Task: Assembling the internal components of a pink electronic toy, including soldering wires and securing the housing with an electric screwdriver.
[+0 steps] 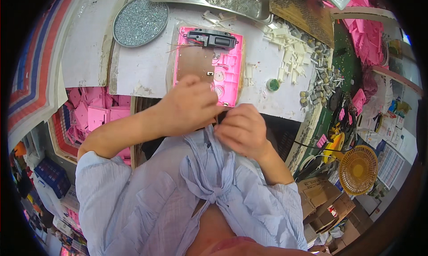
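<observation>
A pink plastic housing (232, 66) lies open side up on the worktable in front of me. A brown flat board (192, 62) covers its left part, and a black speaker-like module (211, 39) with thin red and dark wires sits across its far end. My left hand (189, 105) is closed over the housing's near left corner, its fingers curled. Just to the right, my right hand (243, 130) is closed in a pinch by the near edge. The fingertips almost meet there; whatever they hold is too small and hidden to name.
Beyond the housing are a round tray of small silvery parts (141, 23) and a metal tray of screws (236, 2). White plastic pieces (292, 46), small motors (317, 64) and a green-topped round container (273, 84) lie to the right. Pink parts (96, 113) fill a bin at left.
</observation>
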Available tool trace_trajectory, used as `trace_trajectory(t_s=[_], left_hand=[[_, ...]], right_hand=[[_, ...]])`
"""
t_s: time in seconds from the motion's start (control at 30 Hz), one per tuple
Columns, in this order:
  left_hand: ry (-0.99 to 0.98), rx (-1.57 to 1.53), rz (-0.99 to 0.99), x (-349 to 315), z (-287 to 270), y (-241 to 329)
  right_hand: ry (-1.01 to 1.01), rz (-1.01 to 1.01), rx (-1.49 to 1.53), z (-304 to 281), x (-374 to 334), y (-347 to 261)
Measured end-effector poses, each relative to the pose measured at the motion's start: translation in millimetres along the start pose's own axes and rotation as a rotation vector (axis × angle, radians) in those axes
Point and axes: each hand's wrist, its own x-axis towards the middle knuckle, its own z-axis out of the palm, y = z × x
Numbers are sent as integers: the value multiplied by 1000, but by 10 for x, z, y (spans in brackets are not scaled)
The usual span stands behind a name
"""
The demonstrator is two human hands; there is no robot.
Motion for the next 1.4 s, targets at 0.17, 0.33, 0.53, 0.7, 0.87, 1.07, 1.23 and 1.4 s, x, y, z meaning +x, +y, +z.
trace_trajectory(t_s=[0.17, 0.33, 0.53, 0.7, 0.87, 1.07, 1.23, 1.4], left_hand=[[144, 7, 73, -239, 170, 88], [362, 100, -339, -632, 16, -20], [153, 28, -541, -866, 223, 298], [37, -93, -340, -954, 338, 270], [-69, -220, -463, -762, -189, 125], [164, -186, -291, -705, 58, -183], [173, -164, -224, -680, 33, -233], [144, -194, -234, -664, 3, -260]], right_hand=[[-65, 54, -33, -56, 363, 149], [-212, 46, -317, 210, 408, 117], [-141, 23, -385, 570, 537, 23], [-162, 67, -326, 692, 531, -24], [-154, 92, -384, 740, 518, 15], [-214, 14, -166, -8, 504, 312], [491, 444, -436, -1809, 878, 1132], [488, -145, -918, -2638, 2105, 2184]])
